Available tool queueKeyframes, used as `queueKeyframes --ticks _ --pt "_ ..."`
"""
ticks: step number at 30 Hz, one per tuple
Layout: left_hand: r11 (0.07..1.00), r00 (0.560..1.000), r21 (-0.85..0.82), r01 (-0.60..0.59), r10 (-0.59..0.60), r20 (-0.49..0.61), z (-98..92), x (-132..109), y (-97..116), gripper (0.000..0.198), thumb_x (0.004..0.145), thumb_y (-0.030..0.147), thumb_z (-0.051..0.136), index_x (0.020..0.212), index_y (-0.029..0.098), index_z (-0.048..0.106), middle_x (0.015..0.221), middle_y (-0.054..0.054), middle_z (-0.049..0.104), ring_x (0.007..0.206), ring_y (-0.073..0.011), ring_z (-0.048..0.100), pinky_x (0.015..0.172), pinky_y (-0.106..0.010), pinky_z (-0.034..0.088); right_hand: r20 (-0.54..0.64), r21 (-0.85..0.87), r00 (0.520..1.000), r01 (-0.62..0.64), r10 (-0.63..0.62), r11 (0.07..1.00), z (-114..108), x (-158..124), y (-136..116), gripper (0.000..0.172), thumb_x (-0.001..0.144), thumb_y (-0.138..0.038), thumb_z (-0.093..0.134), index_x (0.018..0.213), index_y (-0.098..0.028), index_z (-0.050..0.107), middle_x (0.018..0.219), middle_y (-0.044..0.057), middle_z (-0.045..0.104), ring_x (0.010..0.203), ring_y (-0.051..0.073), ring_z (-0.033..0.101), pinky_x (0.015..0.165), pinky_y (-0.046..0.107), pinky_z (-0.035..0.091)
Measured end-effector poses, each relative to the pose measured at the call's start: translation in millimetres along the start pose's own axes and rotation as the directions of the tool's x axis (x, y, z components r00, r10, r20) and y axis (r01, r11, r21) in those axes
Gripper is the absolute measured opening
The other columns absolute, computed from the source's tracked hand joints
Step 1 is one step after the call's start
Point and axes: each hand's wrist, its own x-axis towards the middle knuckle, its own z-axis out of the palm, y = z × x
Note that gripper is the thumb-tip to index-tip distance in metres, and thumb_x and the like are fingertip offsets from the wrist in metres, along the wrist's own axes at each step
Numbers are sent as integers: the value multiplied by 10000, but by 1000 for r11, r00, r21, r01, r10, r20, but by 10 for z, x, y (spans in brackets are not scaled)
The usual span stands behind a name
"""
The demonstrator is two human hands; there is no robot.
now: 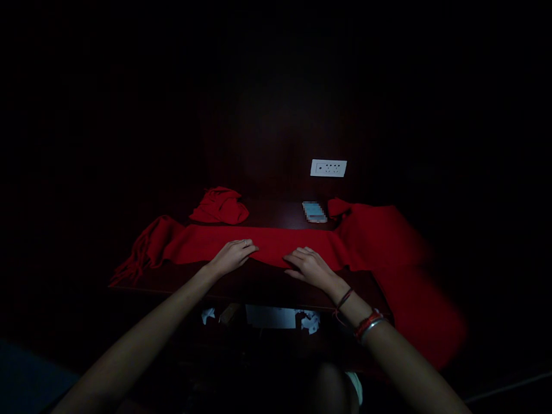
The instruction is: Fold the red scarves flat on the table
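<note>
A long red scarf lies stretched across a dark wooden table, its fringed end at the left and the other end hanging off the right edge. My left hand rests on the scarf's near edge, fingers curled and pinching the cloth; a ring shows on one finger. My right hand lies on the same near edge a little to the right, fingers bent over the fabric. Bracelets circle my right wrist.
A second bunched red cloth sits at the back left of the table. A phone lies at the back centre. A white wall socket plate is above it. The room is very dark; papers show below the table.
</note>
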Motion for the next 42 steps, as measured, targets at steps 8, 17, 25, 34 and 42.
queueKeyframes --ticks 8,17,25,34,42 --pt "994 999 -99 -39 42 27 -40 22 45 236 844 311 367 985 193 514 931 -42 538 858 -142 502 772 -257 385 14 -35 999 -47 47 998 -8 18 -19 249 833 -297 394 977 -169 550 840 60 578 817 157 489 768 291 327" --pt "998 998 -53 -44 41 -53 -1 10 36 258 874 256 289 925 177 529 834 -37 548 761 -122 506 704 -239 388 23 -92 996 -81 83 992 -9 47 -35 204 822 -236 412 957 -171 551 850 61 573 811 163 473 752 292 310" --pt "995 996 -67 -76 73 -41 -6 6 35 211 859 234 308 844 174 509 776 -32 501 736 -130 477 680 -242 382 23 -125 997 -76 79 989 26 28 7 192 844 -174 374 815 -172 563 749 36 571 703 131 465 651 256 292" --pt "985 996 -156 -75 80 28 -94 -41 100 141 818 158 352 805 180 491 811 -28 489 743 -124 467 695 -239 384 -7 -97 997 -75 75 992 43 -3 -6 213 839 -186 380 736 -180 567 702 28 555 658 124 440 597 249 274" --pt "956 995 -288 -50 73 69 -82 -77 110 162 795 106 344 801 172 491 778 -20 509 718 -115 478 680 -228 393 87 23 994 -62 60 998 -6 -49 -44 165 819 -164 407 841 -179 570 797 34 575 731 125 486 676 236 358"
